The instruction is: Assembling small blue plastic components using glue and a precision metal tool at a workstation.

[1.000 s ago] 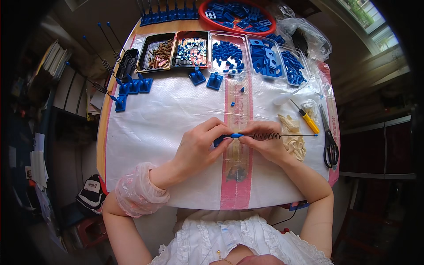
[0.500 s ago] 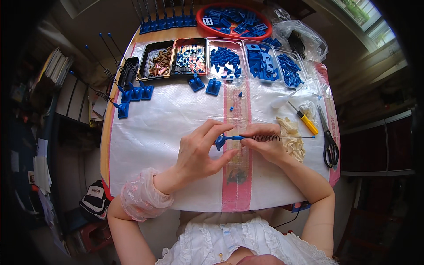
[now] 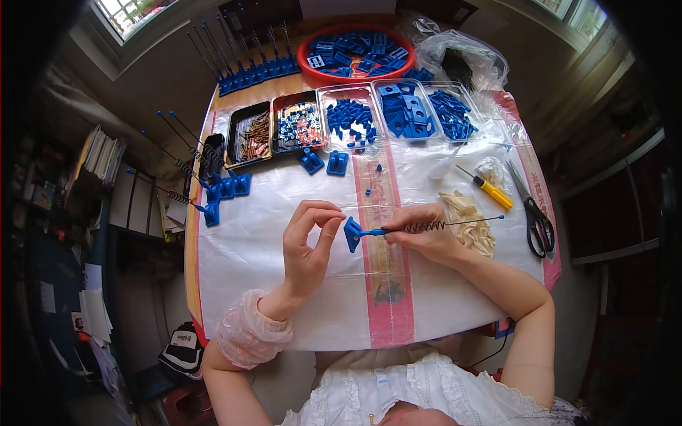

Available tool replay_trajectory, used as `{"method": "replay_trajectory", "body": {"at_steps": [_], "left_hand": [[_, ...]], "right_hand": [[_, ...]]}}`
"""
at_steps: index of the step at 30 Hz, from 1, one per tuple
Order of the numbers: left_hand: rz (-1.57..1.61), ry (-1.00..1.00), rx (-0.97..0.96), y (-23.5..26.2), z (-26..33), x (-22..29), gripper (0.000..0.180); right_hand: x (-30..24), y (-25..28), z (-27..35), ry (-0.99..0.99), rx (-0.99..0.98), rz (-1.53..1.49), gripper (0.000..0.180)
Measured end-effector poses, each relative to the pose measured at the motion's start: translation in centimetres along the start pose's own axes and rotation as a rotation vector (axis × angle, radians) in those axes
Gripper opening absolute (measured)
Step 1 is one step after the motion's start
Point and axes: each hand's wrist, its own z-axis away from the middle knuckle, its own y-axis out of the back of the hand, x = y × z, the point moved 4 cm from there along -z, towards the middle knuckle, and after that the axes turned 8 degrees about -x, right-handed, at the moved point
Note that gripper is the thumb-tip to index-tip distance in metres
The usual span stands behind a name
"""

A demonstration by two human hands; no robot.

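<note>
My right hand [image 3: 426, 238] grips a thin rod with a coil spring [image 3: 425, 226] around it and a blue plastic base [image 3: 352, 233] at its left end. The rod lies level above the white table cover [image 3: 270, 213], its tip pointing right. My left hand [image 3: 307, 245] hovers just left of the blue base, thumb and forefinger pinched together; whether a small part sits between them I cannot tell. Two loose blue bases [image 3: 325, 162] lie further back on the cover.
Along the far edge stand trays of copper parts [image 3: 253, 135], mixed small parts [image 3: 298, 126] and blue pieces [image 3: 401, 113], and a red bowl [image 3: 355, 53]. Finished rod assemblies [image 3: 213, 188] lie at left. A yellow-handled screwdriver [image 3: 486, 188], scissors [image 3: 534, 216] and gloves [image 3: 469, 216] sit right.
My left hand has come off the blue base and drawn slightly left with fingers pinched. The rod stays in my right hand.
</note>
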Motion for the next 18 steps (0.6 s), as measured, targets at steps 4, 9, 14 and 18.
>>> {"method": "replay_trajectory", "body": {"at_steps": [4, 9, 14, 18], "left_hand": [[0.032, 0.006, 0.026, -0.1, 0.0, -1.1, 0.024], [0.143, 0.143, -0.107, -1.2, -0.2, -1.1, 0.044], [0.297, 0.279, -0.255, -2.1, 0.4, -1.9, 0.05], [0.259, 0.254, -0.266, -2.2, 0.4, -2.1, 0.042]], "right_hand": [[0.4, 0.1, 0.0, 0.007, -0.016, -0.038, 0.019], [0.6, 0.2, 0.1, 0.03, -0.022, -0.023, 0.019], [-0.1, 0.1, 0.1, 0.001, 0.013, 0.026, 0.019], [0.0, 0.2, 0.1, -0.019, 0.012, 0.048, 0.02]]}}
